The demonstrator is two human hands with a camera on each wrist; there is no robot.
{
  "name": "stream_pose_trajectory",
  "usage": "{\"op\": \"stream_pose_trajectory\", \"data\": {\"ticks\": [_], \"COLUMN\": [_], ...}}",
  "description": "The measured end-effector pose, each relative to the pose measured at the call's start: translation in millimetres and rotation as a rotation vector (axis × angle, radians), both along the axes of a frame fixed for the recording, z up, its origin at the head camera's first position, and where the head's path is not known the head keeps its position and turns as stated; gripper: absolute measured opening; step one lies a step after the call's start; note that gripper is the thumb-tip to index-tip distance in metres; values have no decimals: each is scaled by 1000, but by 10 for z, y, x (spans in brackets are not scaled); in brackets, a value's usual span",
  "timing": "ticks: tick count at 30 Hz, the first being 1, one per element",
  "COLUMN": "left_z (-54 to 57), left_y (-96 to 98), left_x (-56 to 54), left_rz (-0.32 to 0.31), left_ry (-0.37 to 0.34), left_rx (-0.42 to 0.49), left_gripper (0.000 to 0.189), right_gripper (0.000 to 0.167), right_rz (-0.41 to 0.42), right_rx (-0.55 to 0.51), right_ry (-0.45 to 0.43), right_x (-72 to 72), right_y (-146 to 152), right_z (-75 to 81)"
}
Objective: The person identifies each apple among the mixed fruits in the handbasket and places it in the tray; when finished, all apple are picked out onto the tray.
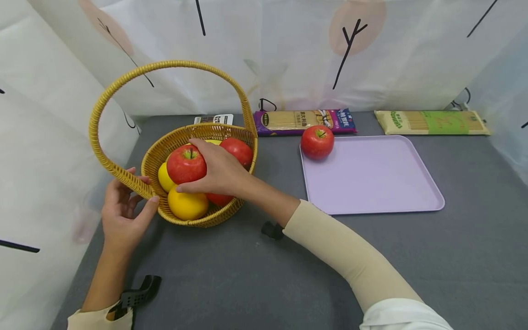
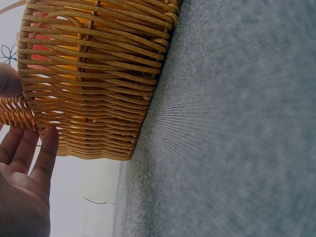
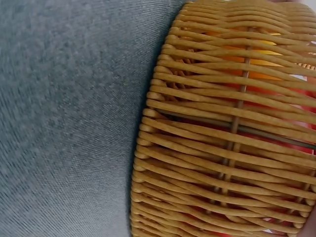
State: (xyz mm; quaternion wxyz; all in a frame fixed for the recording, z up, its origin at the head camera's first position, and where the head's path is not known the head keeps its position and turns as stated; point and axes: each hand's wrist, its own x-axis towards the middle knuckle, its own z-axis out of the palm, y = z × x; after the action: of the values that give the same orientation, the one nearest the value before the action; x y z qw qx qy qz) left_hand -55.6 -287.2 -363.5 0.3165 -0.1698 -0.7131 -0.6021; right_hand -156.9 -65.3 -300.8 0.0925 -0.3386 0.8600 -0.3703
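A wicker basket (image 1: 206,223) with a tall arched handle (image 1: 177,64) stands at the left of the table. In it lie yellow fruits, such as the lemon-like one (image 1: 187,205) at the front, and red apples, one of them (image 1: 238,151) at the right. My right hand (image 1: 224,169) grips a red apple (image 1: 186,164) by its right side, above the other fruit. My left hand (image 1: 125,211) holds the foot of the handle at the basket's left rim, thumb in front and fingers behind. The right wrist view shows mostly the basket's woven side (image 3: 222,138).
A lilac tray (image 1: 375,178) lies to the right, with a red apple (image 1: 317,142) on its back left corner. Behind it are a purple pasta pack (image 1: 303,122) and a green noodle pack (image 1: 433,122). A small label card (image 1: 214,119) lies behind the basket.
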Motion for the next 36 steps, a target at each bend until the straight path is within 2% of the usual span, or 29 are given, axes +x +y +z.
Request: {"op": "stream_pose_trajectory", "data": {"ticks": [11, 21, 27, 36], "left_z": [7, 14, 18, 14], "left_y": [-3, -3, -3, 2], "left_x": [-2, 14, 16, 27], "left_rz": [12, 73, 96, 93], "left_ry": [3, -13, -24, -31], "left_rx": [-27, -106, -128, -122], "left_gripper": [73, 74, 75, 75], "right_gripper": [96, 100, 96, 93], "right_rz": [19, 36, 83, 143], "right_rx": [-52, -23, -69, -82], "right_ry": [40, 120, 163, 129], "right_x": [24, 83, 174, 281], "right_y": [30, 36, 75, 157], "right_z": [-34, -41, -41, -48]}}
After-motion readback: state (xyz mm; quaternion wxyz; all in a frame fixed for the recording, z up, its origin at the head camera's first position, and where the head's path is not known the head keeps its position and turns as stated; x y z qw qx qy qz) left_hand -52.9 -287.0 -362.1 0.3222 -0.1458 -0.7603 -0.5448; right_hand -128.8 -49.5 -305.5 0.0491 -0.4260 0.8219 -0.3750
